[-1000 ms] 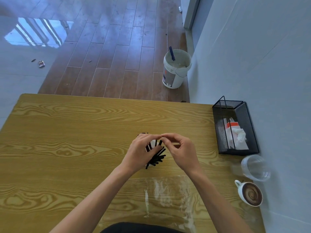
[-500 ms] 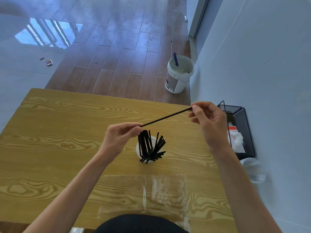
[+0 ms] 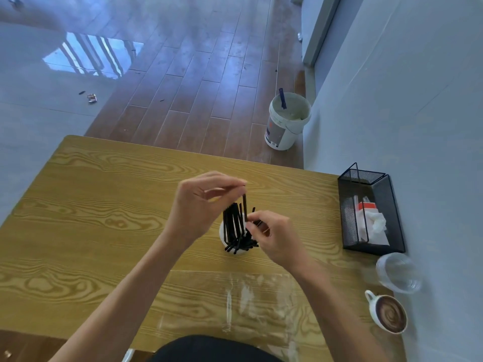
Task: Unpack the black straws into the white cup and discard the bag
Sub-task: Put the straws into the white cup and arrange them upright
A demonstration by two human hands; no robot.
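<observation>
- Step in hand, by the look of it: loading a single thin black plastic straw (image 3: 244, 205) into the small white cup (image 3: 222, 232) w/ the rest of the bundle.
- Left hand (image 3: 198, 205) pinches the top end of that straw between thumb and fingertips, other fingers loosely curled; straw hangs roughly upright, lower part going down among the black straws already standing in the cup (image 3: 236, 228).
- Right hand (image 3: 274, 237) sits just beside the cup on its right, fingers curled and narrow at the straw's lower part; seems to guide it, but whether it truly pinches the straw or only touches it – cannot tell.
- Cup stands mid-table on the yellow wood-grain tabletop (image 3: 104, 210), straws fanned and leaning, some tips poking over the near rim.
- Clear flat plastic bag (image 3: 235, 293) lies on the table near the person's body, close to the near edge, apart from the cup; looks emptied, though hard to be sure.
- Next move prob. calls for: let go of the straw so it drops among the others, w/o tipping the light cup; then pick up the bag & discard it.
- Discard spot unclear – black wire-mesh bin (image 3: 371, 212) at the right edge is a likely candidate.
</observation>
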